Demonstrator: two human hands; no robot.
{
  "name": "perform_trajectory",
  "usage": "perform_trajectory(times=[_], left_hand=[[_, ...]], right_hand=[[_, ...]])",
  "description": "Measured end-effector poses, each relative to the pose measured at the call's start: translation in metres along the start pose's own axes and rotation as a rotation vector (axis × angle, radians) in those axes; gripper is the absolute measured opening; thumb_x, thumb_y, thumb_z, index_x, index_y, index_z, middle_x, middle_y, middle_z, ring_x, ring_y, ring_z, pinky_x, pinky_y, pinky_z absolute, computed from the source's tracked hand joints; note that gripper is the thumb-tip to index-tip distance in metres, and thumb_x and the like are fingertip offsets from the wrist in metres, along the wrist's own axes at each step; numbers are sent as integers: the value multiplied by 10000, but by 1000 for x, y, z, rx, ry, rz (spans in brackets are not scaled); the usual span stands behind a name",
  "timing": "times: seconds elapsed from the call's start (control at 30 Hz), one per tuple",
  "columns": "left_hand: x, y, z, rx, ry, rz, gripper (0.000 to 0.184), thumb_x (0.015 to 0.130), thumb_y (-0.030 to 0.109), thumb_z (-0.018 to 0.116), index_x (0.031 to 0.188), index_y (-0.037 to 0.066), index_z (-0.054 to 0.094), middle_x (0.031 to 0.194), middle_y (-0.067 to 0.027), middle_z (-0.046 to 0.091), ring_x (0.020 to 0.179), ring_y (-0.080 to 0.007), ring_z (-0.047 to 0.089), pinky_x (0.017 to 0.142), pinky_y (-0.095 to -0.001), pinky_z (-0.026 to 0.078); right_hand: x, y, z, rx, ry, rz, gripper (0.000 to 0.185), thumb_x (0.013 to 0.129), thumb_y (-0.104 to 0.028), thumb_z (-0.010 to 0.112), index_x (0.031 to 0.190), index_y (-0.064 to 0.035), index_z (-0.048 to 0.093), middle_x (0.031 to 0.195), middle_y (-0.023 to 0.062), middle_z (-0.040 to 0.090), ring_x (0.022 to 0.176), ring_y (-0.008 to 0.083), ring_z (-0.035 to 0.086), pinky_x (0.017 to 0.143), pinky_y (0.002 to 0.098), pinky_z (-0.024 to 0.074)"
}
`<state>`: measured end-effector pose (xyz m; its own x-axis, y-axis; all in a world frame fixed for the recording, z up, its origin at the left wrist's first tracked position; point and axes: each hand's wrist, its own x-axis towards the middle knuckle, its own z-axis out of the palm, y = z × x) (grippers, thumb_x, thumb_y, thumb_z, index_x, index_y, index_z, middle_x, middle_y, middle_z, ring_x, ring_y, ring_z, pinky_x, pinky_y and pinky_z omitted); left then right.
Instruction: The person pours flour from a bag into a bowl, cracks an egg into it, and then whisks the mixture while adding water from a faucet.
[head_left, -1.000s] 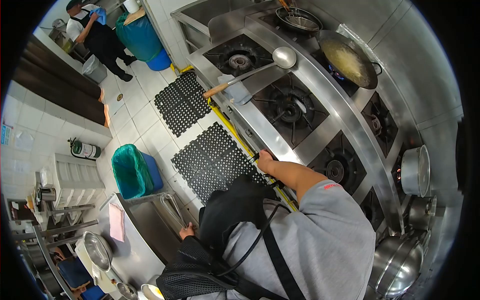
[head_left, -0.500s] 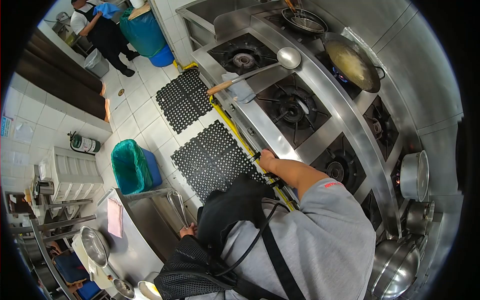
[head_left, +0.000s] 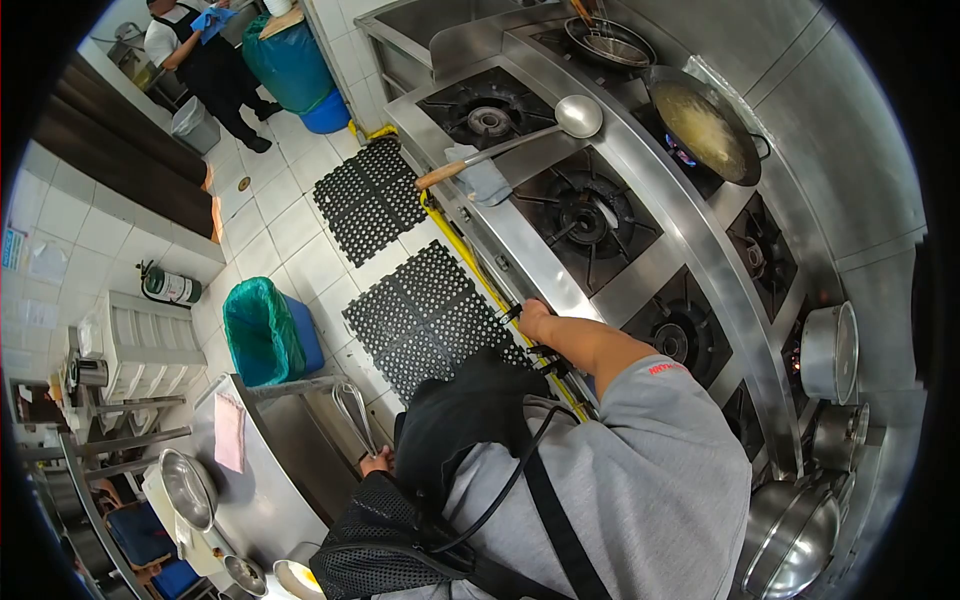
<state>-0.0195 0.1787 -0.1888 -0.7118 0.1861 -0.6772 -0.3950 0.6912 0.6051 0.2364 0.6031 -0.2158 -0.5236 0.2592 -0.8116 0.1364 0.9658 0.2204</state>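
Whisk [head_left: 357, 418] is gripped in my left hand [head_left: 376, 461]. My right hand [head_left: 534, 319], grip unclear, seems to work a knob [head_left: 512, 313]; that calls for steadiness.

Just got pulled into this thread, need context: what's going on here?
Someone is working at a kitchen stove. Their left hand holds a whisk low at their side. Their right hand is at a black fitting on the stove's front; whether it's being turned isn't clear. A wok sits over a blue flame. Behind, a co-worker handles a blue cloth.
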Motion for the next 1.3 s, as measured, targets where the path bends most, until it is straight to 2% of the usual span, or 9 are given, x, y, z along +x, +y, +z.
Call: perform_trajectory(times=[0.1, 0.17, 0.5, 0.57, 0.8, 0.93, 1.1, 1.2, 1.3], left_hand=[[-3, -3, -3, 43, 2, 47, 187, 846, 131, 705, 920, -27, 637, 751, -100, 683, 599, -190, 624, 530, -332, 457], [5, -16, -4, -30, -71, 76, 182, 840, 139, 713, 897, -17, 639, 739, -92, 680, 589, -182, 615, 519, -331, 441], [6, -28, -2, -6, -47, 116, 226, 836, 154, 719, 946, -30, 646, 772, -102, 692, 647, -193, 647, 556, -340, 467], [11, -31, -2, 20, -26, 23, 240, 836, 155, 719, 960, -39, 647, 794, -113, 695, 667, -203, 651, 580, -352, 478], [22, -46, -4, 27, -73, 36, 232, 835, 163, 720, 947, -33, 664, 803, -106, 696, 675, -202, 650, 591, -354, 481], [30, -60, 0, 16, -13, 58, 219, 828, 160, 725, 929, -25, 664, 776, -93, 688, 636, -186, 634, 549, -338, 457], [27, -60, 4, -93, -23, 72, 196, 825, 150, 724, 903, -16, 653, 731, -77, 671, 597, -179, 616, 519, -326, 441], [15, -42, 11, -17, 111, 56, 193, 830, 145, 719, 892, -20, 643, 719, -81, 664, 596, -181, 614, 520, -324, 445], [22, -44, 8, -134, -11, 148, 195, 834, 143, 714, 896, -28, 645, 725, -88, 666, 597, -182, 615, 517, -331, 448]], right_hand=[[1, 0, 1, -5, 16, -4, 285, 846, -220, 608, 1099, -130, 705, 1166, 42, 663, 1127, 231, 580, 909, 359, 418], [1, 0, 3, -7, 25, 0, 280, 835, -216, 623, 1089, -131, 709, 1160, 40, 664, 1126, 234, 577, 907, 361, 417], [-6, 2, -4, 21, 25, -6, 294, 798, -223, 674, 1074, -129, 712, 1153, 41, 664, 1125, 243, 566, 911, 365, 402], [-7, 2, -3, 3, 30, -16, 295, 799, -228, 672, 1075, -132, 712, 1154, 40, 663, 1126, 244, 562, 915, 369, 398], [-12, 2, -7, -4, 34, -20, 291, 818, -258, 647, 1077, -141, 713, 1175, 40, 653, 1141, 247, 545, 919, 369, 380], [-3, 2, -1, -37, -9, -42, 297, 833, -269, 625, 1083, -133, 710, 1191, 52, 641, 1150, 248, 536, 917, 366, 375], [-3, 0, 0, 56, 88, 61, 296, 839, -226, 597, 1091, -116, 706, 1201, 63, 631, 1151, 253, 528, 916, 366, 364], [-6, -1, 1, 40, 106, 42, 305, 824, -204, 606, 1097, -110, 703, 1203, 67, 633, 1152, 249, 531, 917, 368, 353], [-7, 2, -4, 42, 28, -21, 320, 814, -192, 618, 1112, -108, 698, 1209, 72, 636, 1155, 241, 537, 920, 376, 343]])
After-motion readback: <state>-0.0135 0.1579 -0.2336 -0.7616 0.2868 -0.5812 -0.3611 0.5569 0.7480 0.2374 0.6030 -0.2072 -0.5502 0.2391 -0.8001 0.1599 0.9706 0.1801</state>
